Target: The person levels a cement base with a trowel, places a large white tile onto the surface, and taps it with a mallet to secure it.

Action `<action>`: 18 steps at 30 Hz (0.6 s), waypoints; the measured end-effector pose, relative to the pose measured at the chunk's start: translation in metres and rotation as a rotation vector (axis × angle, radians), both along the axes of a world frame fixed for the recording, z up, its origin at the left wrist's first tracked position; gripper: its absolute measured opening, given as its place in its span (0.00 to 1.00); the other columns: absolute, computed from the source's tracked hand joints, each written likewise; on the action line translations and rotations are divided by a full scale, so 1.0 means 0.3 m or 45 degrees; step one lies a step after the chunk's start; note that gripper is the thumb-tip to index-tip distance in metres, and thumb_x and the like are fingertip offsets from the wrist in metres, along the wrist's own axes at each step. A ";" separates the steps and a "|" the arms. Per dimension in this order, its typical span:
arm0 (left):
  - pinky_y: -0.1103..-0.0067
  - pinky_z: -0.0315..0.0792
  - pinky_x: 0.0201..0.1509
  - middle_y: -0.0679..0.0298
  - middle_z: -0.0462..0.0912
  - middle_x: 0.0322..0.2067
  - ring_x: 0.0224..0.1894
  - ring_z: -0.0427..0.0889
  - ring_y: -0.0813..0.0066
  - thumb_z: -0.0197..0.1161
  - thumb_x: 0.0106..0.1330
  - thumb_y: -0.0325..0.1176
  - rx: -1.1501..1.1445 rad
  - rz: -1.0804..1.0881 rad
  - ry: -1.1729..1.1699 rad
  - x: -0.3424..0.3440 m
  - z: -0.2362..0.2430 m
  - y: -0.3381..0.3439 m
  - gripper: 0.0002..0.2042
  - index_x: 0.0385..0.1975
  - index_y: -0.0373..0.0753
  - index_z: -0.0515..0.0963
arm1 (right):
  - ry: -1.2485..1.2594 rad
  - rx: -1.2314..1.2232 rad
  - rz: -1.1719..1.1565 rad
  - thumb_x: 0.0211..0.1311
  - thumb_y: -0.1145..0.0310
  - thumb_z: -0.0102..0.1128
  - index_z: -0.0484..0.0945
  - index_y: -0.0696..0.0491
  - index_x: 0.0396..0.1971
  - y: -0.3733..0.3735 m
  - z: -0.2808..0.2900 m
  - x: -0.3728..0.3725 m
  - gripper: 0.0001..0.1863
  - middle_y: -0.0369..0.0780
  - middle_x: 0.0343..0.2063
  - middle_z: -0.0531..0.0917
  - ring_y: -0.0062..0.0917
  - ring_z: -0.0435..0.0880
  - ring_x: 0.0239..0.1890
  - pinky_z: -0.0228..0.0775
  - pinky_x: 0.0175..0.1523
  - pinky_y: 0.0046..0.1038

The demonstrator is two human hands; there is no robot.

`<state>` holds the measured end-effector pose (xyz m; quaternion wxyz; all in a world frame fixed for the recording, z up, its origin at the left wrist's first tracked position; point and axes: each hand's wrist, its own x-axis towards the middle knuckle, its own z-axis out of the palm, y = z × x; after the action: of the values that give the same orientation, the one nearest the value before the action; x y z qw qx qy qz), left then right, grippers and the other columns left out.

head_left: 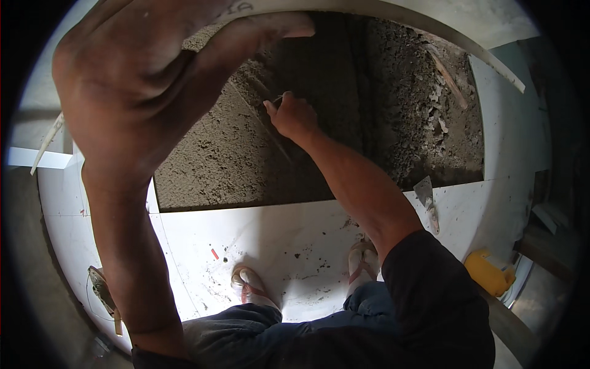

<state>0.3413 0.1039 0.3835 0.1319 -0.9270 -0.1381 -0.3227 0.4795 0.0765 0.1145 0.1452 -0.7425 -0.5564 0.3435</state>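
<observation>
My left hand is raised close to the view at the upper left, its thumb stretched along the lower edge of a pale tile. The fingers are partly hidden, but the hand grips this edge, which curves across the top. Further down, my right hand is closed round the handle of a trowel, whose thin blade edge lies on wet grey mortar. Left of the blade the mortar looks grainy; a smoother, shaded strip lies beyond my right hand.
White floor tiles border the mortar, with my feet on them. A pointed trowel lies by the right corner, a wooden stick on rough mortar. A yellow container stands at right; another mortar-smeared tool lies at left.
</observation>
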 end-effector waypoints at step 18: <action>0.83 0.79 0.37 0.64 0.85 0.33 0.36 0.85 0.75 0.69 0.52 0.29 -0.048 0.022 0.049 -0.001 0.025 0.001 0.11 0.35 0.36 0.81 | 0.024 0.055 -0.265 0.64 0.44 0.48 0.71 0.65 0.43 -0.012 -0.042 0.067 0.32 0.56 0.32 0.82 0.50 0.82 0.39 0.75 0.44 0.46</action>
<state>0.3409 0.1041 0.3911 0.1197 -0.9341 -0.1495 -0.3012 0.4997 0.0729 0.1018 0.2015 -0.7897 -0.4821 0.3215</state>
